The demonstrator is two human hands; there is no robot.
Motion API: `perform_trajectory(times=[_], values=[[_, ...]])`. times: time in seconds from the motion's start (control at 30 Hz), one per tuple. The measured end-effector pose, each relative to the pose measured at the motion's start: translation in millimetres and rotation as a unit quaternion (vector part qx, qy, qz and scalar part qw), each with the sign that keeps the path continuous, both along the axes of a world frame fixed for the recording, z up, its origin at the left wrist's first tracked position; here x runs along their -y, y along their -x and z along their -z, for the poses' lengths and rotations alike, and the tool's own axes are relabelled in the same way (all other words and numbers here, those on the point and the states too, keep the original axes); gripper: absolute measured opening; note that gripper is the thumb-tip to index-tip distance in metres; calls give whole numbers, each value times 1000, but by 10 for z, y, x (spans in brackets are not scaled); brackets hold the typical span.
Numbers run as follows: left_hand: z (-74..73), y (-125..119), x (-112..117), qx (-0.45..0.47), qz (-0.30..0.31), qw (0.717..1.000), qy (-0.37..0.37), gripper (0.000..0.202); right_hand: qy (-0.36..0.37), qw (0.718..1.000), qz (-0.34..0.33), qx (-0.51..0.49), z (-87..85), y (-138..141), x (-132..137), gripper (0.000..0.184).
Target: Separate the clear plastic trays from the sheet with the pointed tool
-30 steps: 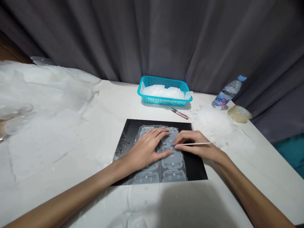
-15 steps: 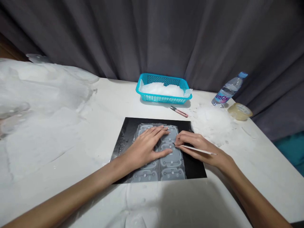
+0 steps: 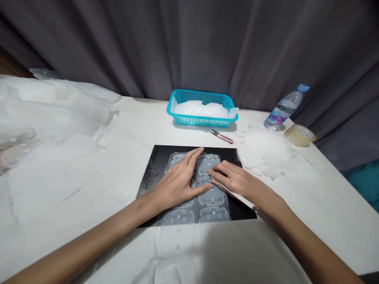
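Observation:
A clear plastic sheet with rows of rounded, moulded-looking shapes (image 3: 212, 195) lies over a black board (image 3: 241, 205) on the table. My left hand (image 3: 180, 178) rests flat on the sheet, fingers stretched out and thumb apart. My right hand (image 3: 233, 177) is closed around a slim, white, pen-like tool (image 3: 241, 199), its fingertips at a seam between two shapes in the right column. The tip of that tool is hidden by my fingers, so I cannot tell its exact kind. Between my left thumb and right fingertips there is a small gap.
Behind the board stands a blue basket (image 3: 204, 120) holding white translucent pieces. Thread snips (image 3: 222, 136) lie in front of it. To the right are a pile of white scraps (image 3: 265, 152), a water bottle (image 3: 282, 109) and a tape roll (image 3: 299, 135). Plastic sheeting (image 3: 53, 114) covers the left side.
My right hand has moved left along the sheet, and the tool's back end now points lower. The fingers of my left hand have drawn slightly to the left.

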State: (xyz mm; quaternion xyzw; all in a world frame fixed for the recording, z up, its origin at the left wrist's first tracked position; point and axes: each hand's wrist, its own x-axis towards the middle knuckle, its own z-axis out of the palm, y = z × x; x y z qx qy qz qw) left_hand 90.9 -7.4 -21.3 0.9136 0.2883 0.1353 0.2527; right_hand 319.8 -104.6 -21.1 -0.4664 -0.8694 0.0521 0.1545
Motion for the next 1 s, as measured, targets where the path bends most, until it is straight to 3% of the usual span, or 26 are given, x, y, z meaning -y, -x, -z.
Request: perform_trajectory(times=[0.1,0.23,0.33,0.4,0.5,0.6,0.7,0.77,0.87,1.0], values=[[29,-6,-38,-14,1,1000,19,104,-27,999,-13,27,-25,34,-2,30],[41,-4,-87,-30,19,999,39,111,-35,999,8,-34,-224,-95,-223,26],[12,18,-102,-31,35,998,48,112,-98,981,114,-125,-438,-393,-554,29],[1,37,-102,-31,36,997,53,113,-168,947,220,-165,-574,-604,-750,31],[33,51,-100,-11,13,997,69,117,-178,921,275,-213,-752,-751,-852,28],[91,27,-114,83,-42,990,108,124,-76,940,232,-240,-904,-606,-738,26],[92,-2,-143,213,-70,961,163,122,148,949,132,-245,-1016,-317,-610,25],[47,3,-155,248,-43,943,219,100,260,927,65,-262,-1049,-169,-593,27],[-45,42,-150,234,8,912,338,40,343,885,10,-314,-1021,-112,-653,31],[-120,84,-119,221,10,880,420,29,392,841,8,-373,-879,-245,-734,28]])
